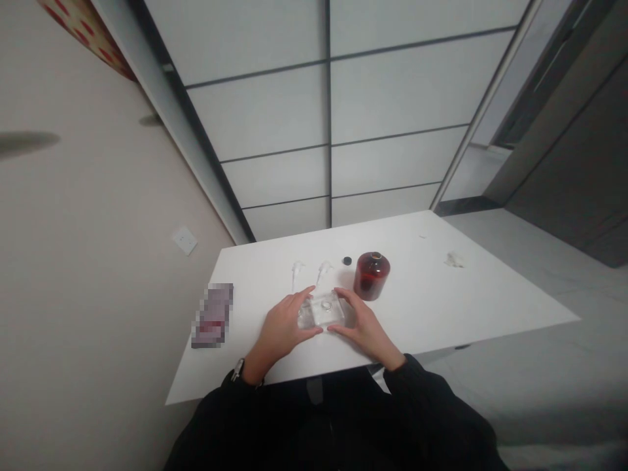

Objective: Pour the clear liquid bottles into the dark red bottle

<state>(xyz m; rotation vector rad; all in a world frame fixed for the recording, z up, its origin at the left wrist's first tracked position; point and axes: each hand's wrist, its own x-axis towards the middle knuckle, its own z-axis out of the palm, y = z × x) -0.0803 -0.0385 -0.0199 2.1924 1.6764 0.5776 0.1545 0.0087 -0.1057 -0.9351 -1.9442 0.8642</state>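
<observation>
A clear glass bottle (326, 311) with a round opening on top stands on the white table (441, 301). My left hand (283, 325) curls round its left side and my right hand (360, 324) round its right side, so both grip it. A dark red round bottle (371, 275) stands just behind my right hand, uncapped. A small black cap (347, 260) lies behind it, to the left. Two small clear plastic pieces (309, 271) lie behind the clear bottle.
A blurred purple object (213, 315) lies near the table's left edge. A crumpled white scrap (454, 260) sits at the far right of the table. A wall with a white socket (185, 240) runs on the left; sliding panels stand behind the table.
</observation>
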